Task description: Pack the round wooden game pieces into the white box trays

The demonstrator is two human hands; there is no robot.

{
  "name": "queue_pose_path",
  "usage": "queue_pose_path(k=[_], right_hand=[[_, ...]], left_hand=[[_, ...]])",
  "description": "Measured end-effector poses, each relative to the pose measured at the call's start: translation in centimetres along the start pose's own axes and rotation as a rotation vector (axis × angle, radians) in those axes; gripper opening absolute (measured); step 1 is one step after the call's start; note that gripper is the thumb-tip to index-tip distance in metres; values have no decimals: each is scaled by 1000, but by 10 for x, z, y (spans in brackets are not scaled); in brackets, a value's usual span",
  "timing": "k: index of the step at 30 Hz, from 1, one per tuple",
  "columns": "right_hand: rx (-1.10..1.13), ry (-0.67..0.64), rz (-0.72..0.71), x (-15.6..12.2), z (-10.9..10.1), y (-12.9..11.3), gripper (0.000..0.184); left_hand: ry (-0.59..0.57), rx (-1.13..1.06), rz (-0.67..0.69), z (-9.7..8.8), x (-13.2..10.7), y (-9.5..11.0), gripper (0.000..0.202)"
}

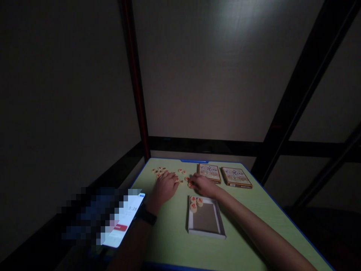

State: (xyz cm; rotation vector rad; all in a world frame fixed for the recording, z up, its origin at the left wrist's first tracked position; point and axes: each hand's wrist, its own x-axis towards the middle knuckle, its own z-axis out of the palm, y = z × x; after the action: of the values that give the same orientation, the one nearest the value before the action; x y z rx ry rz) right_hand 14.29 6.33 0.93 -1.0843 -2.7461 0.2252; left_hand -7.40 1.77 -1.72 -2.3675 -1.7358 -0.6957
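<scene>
My left hand [166,186] lies palm down on the green table [248,210], its fingers over a scatter of small round wooden game pieces [158,171]. A dark watch sits on that wrist. My right hand [201,184] reaches in from the right with its fingers curled down onto a piece near the table's middle; the fingertips are too dim to read clearly. Just in front of my hands lies an open shallow white box tray [207,230] with three round pieces [195,203] in its far left corner.
Two flat printed boxes [209,172] [235,177] lie side by side at the table's far right. A lit phone [126,220] hangs over the left edge. A red post [137,86] and dark beams stand behind the blue-rimmed table.
</scene>
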Motion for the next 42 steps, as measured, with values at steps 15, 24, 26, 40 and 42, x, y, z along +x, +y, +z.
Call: queue_pose_path(k=[15,24,26,40,42], right_hand=[[-105,27,139,28,-2,-17,26],[-110,0,94,29,-4,-14,22],[-83,32,77,18,-11,-11,20],[130,91,-123,-110,-6,-42,11],[82,125,-133,-110,2,-44,13]], left_hand=[[-17,38,0,-3,1,8,21],[40,27,37,-3,0,13,20],[54,3,24,-4,1,19,22],[-149,-481,39,-21,-6,68,33],[-176,-486,36,-21,-7,67,34]])
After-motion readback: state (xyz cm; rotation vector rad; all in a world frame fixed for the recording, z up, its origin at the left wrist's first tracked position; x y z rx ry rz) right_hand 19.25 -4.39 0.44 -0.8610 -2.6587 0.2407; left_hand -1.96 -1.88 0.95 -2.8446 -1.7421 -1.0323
